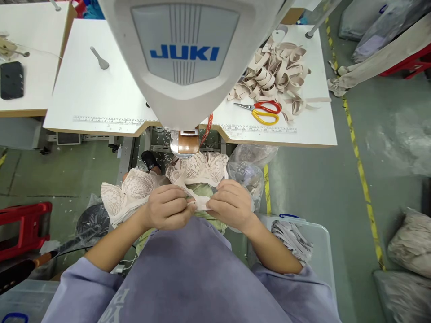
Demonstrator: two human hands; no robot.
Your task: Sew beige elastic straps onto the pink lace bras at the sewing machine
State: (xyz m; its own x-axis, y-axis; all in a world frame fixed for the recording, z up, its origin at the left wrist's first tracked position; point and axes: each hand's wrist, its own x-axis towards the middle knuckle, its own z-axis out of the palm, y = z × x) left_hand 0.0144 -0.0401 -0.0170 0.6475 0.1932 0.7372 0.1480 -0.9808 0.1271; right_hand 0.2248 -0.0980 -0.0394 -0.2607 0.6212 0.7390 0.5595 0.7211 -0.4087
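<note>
A pale pink lace bra hangs below the needle end of a white JUKI sewing machine. My left hand is closed in a pinch on the bra's lower edge. My right hand is also closed, pinching the same strip of fabric, and the fingertips of both hands meet near the middle. A second lace cup droops to the left of my left wrist. The metal sewing arm sits just above the garment.
A white table holds a heap of beige elastic straps and red-and-yellow scissors. A clear bin with folded strips stands at my right. Plastic bags, a red crate and a black phone lie around.
</note>
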